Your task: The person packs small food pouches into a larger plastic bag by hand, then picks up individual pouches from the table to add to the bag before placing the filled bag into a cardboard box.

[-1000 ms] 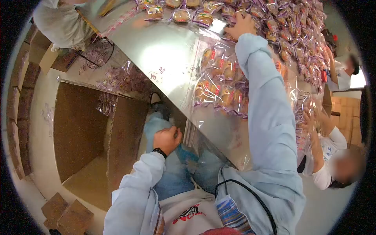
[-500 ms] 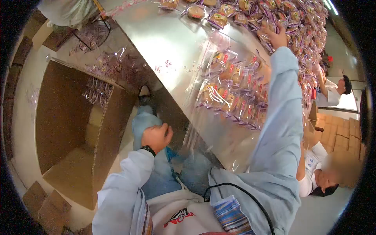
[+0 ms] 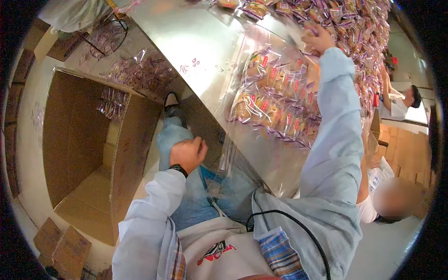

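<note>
Packets (image 3: 350,25) crowd near the right hand (image 3: 317,38), contact unclear.

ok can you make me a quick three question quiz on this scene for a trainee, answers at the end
1. Multiple choice: what is the person's bare right hand nearest to?
a) the dark shoe
b) the heap of golden items in purple and clear plastic wrappers
c) the knee of the blue jeans

2. True or false: in the picture, the tall, open brown cardboard box stands to the left of the shiny silver metal table.

3. Fill in the blank: the black wristwatch is worn on the ____ wrist.

Key: 1. b; 2. true; 3. left
</note>
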Action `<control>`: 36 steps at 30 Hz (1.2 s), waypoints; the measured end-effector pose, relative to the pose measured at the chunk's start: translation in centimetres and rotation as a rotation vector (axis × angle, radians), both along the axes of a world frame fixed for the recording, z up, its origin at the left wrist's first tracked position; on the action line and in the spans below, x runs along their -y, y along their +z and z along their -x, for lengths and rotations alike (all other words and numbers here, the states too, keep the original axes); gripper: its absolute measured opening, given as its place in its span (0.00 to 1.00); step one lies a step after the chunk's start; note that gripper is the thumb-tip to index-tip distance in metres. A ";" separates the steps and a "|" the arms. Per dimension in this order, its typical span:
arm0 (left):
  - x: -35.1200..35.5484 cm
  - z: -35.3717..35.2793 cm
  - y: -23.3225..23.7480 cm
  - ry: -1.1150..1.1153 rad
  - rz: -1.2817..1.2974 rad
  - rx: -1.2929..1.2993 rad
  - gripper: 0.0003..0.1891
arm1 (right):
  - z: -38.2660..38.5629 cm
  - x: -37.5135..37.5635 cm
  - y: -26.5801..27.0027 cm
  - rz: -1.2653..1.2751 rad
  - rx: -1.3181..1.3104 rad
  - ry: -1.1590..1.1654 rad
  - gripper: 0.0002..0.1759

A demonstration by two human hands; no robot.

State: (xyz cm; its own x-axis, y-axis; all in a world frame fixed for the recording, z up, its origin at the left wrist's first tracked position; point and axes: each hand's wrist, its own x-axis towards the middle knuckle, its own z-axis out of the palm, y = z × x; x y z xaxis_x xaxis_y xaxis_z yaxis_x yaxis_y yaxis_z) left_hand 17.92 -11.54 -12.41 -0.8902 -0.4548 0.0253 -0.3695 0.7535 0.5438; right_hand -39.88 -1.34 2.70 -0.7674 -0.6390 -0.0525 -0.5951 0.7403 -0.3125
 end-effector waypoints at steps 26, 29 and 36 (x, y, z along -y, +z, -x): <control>-0.6 0.5 -0.5 -0.037 0.011 0.071 0.11 | -7.2 0.0 -0.9 -0.346 -0.075 -0.032 0.50; -0.8 0.3 0.2 -0.031 0.028 0.066 0.11 | -7.7 -1.1 0.0 -0.267 -0.024 -0.069 0.51; -1.2 -0.3 -0.2 -0.033 0.052 0.046 0.11 | -1.8 -7.2 1.2 0.236 0.095 -0.080 0.37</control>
State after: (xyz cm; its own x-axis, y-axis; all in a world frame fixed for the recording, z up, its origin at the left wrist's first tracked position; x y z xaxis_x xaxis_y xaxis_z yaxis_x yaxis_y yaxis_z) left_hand 18.21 -10.29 -12.65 -0.9053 -0.4246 0.0065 -0.3682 0.7925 0.4862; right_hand -38.04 5.84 3.92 -0.8148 -0.5796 0.0163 -0.4971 0.6838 -0.5341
